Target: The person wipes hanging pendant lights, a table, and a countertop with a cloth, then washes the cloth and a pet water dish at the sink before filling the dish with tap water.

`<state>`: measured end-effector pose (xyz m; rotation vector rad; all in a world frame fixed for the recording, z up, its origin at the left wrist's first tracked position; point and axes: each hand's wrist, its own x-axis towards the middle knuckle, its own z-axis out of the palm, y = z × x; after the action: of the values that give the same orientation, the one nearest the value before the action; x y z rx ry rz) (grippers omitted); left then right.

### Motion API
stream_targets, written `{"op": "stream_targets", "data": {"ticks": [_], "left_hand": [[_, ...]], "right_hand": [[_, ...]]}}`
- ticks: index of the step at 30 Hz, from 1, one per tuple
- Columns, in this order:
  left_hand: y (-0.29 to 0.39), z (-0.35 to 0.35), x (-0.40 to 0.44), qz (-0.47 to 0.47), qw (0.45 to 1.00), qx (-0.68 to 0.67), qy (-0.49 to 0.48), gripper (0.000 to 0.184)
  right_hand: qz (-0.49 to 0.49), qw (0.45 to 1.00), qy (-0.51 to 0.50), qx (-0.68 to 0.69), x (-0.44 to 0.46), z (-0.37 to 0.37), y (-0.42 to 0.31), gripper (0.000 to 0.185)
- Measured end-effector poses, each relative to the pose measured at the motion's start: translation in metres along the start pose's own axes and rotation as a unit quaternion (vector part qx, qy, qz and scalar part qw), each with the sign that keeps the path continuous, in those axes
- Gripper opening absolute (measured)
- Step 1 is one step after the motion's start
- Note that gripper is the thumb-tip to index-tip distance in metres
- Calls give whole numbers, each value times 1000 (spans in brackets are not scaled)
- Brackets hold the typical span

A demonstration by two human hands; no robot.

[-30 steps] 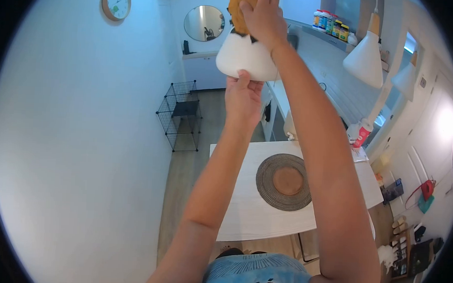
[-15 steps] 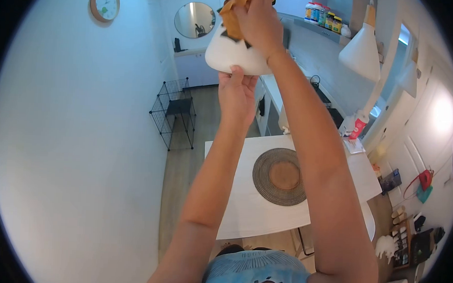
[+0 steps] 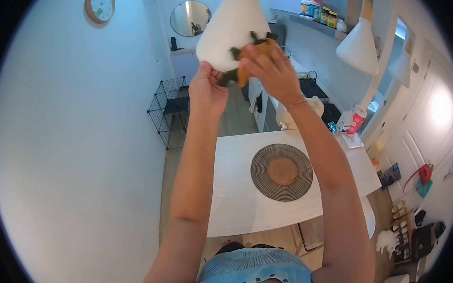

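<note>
In the head view, the left hand (image 3: 207,92) grips the white shade (image 3: 231,30) by its rim, fingers curled under; the right hand (image 3: 280,78), fingers partly spread, holds the orange cloth (image 3: 241,77) to its lower side. The shade appears beyond the table's (image 3: 243,213) far edge. Contact is made; surface covered and remaining cannot be told. Lidded jars (image 3: 324,15) line the shelf (image 3: 312,24) edge, contents undetermined.

The right hand (image 3: 274,72) is bringing the cloth (image 3: 242,75) down from about 12 o'clock to 5 o'clock on the white lampshade (image 3: 228,35). The left hand (image 3: 208,90) is shifting from 6 o'clock towards 7 o'clock at its rim.
</note>
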<state>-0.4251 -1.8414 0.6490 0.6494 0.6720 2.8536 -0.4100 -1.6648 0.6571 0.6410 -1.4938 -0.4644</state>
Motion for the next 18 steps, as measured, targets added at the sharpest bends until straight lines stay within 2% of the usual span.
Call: {"op": "stream_targets", "data": {"ticks": [2, 3, 5, 6, 7, 8, 10, 13, 15, 16, 18], "left_hand": [[0, 0, -2, 1, 999, 34, 24, 36], [-1, 1, -3, -1, 1000, 7, 10, 35], [-7, 3, -5, -3, 1000, -18, -4, 35], [-12, 7, -10, 16, 998, -25, -50, 36], [-15, 13, -14, 35, 994, -31, -97, 37], [-15, 20, -16, 34, 994, -29, -97, 37], [-13, 35, -23, 16, 996, 26, 84, 37], [-5, 23, -22, 27, 999, 36, 29, 36], [3, 16, -20, 32, 998, 43, 12, 35], [7, 14, -20, 33, 998, 44, 13, 35], [14, 12, -19, 47, 997, 57, 10, 35]], "right_hand": [[83, 993, 84, 25, -13, 9, 5, 51], [81, 990, 113, 20, -7, 7, 4, 48], [114, 986, 117, 14, 2, 1, -7, 46], [148, 982, 121, 8, 7, -4, -12, 44], [149, 981, 122, 7, 14, -8, -15, 44], [129, 984, 124, -11, 21, -13, -17, 43], [111, 986, 120, -28, 18, -19, -20, 42], [88, 991, 96, 7, -2, -24, -16, 42], [149, 977, 32, 148, -26, -26, -10, 41], [150, 977, 33, 150, -30, -32, -3, 41], [269, 929, 79, 241, -28, -42, 11, 36]]}}
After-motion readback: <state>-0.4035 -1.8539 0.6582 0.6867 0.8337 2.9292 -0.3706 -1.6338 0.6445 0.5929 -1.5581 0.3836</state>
